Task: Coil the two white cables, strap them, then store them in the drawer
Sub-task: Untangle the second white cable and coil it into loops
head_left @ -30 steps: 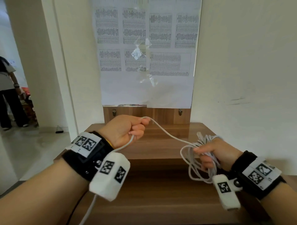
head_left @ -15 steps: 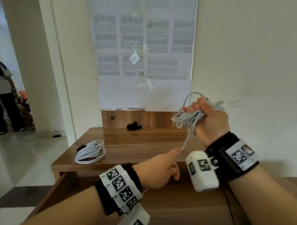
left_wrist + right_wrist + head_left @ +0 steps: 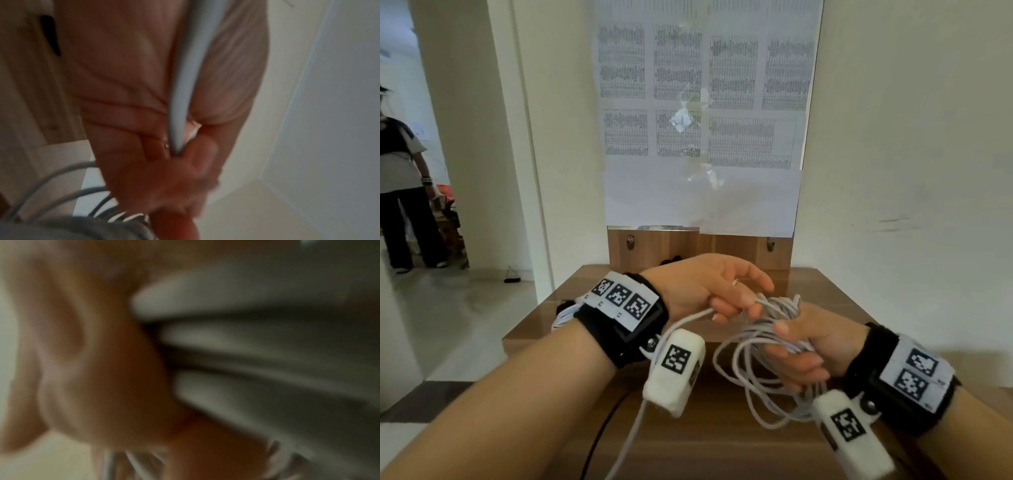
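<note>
The right hand (image 3: 804, 346) clenches the limp, springy white cable coil (image 3: 763, 370); beside the coil, the left hand (image 3: 709, 287) pinches its loose strand. Best gripped across bunched loops.

Over the desk (image 3: 825, 284), the right hand (image 3: 815, 346) grips a bundle of white cable (image 3: 763, 346), loops hanging below its fingers. The left hand (image 3: 709, 287) pinches a strand at the bundle's top. Another coil (image 3: 565, 313) peeks out behind the left wrist. Someone stands in the doorway at left.
</note>
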The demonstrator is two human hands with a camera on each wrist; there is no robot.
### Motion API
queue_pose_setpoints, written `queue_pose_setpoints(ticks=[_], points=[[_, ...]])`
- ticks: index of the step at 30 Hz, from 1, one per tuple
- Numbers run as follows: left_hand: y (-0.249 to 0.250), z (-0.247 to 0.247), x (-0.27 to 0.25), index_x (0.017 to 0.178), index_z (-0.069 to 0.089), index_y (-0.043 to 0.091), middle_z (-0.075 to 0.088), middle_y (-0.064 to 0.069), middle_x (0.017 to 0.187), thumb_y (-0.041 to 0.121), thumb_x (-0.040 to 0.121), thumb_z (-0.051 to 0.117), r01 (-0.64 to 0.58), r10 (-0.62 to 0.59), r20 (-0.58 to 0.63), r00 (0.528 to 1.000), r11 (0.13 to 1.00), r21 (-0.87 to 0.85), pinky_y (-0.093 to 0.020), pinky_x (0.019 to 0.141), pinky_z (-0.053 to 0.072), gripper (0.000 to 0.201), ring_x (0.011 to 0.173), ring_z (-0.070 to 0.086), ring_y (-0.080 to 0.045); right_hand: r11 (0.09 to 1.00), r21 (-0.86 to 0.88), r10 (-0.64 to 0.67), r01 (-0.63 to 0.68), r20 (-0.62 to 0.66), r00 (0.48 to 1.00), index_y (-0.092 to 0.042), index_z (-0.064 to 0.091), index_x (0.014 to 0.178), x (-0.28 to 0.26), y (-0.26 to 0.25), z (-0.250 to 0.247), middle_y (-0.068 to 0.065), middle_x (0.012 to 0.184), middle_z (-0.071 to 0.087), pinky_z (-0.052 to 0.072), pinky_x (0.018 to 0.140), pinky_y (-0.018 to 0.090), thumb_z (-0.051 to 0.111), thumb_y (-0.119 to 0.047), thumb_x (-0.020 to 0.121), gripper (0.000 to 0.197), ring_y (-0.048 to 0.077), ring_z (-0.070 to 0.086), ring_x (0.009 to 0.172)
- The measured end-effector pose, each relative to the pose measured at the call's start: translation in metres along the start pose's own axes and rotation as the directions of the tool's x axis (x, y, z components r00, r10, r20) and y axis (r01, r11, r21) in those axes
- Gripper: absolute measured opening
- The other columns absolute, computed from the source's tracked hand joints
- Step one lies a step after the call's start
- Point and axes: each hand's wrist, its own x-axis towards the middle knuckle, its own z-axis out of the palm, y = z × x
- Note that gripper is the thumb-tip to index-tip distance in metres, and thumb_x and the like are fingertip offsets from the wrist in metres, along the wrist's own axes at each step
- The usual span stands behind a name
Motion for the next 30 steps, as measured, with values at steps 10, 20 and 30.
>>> queue_pose_setpoints(ticks=[10,20,30], points=[[-0.019,-0.013,-0.022,0.135,0.050,0.006,0.057,-0.008,0.090,0.001,0.098,0.047,-0.004,-0.002,0.046,0.999,0.991,0.136,-0.024,0.054,0.047,0.037,0.052,0.047,-0.009,0.851,0.397,-0.295,0.344,-0.181,0.938,-0.004,0.055,0.086,-0.066,-0.026,-0.049,-0.004,0.042,0.027,0.042,0.068,0.031,0.030,-0.027,0.103,0.038,0.012,0.024,0.036],[-0.082,0.057,-0.001,0.141,0.026,0.034,0.059,-0.005,0.104,0.008,0.100,0.046,0.226,-0.225,-0.178,0.958,0.213,0.950,-0.048,0.075,0.054,0.053,0.081,0.061,-0.029,0.460,0.163,-0.311,0.873,-0.891,0.330,-0.016,0.045,0.065,-0.028,-0.067,-0.038,-0.006,0.056,0.043,0.046,0.094,0.030,0.051,-0.031,0.097,0.035,0.010,0.048,0.053],[-0.003,0.070,-0.007,0.122,0.051,0.016,0.062,-0.005,0.096,0.013,0.099,0.047,0.011,0.344,0.005,0.939,-0.044,0.999,-0.026,0.060,0.034,0.023,0.081,0.058,-0.021,0.788,-0.400,-0.061,-0.468,-0.807,0.587,-0.004,0.065,0.084,0.015,0.007,-0.020,0.009,0.086,0.067,0.047,0.097,0.045,0.058,-0.013,0.091,0.013,0.026,0.062,0.082]])
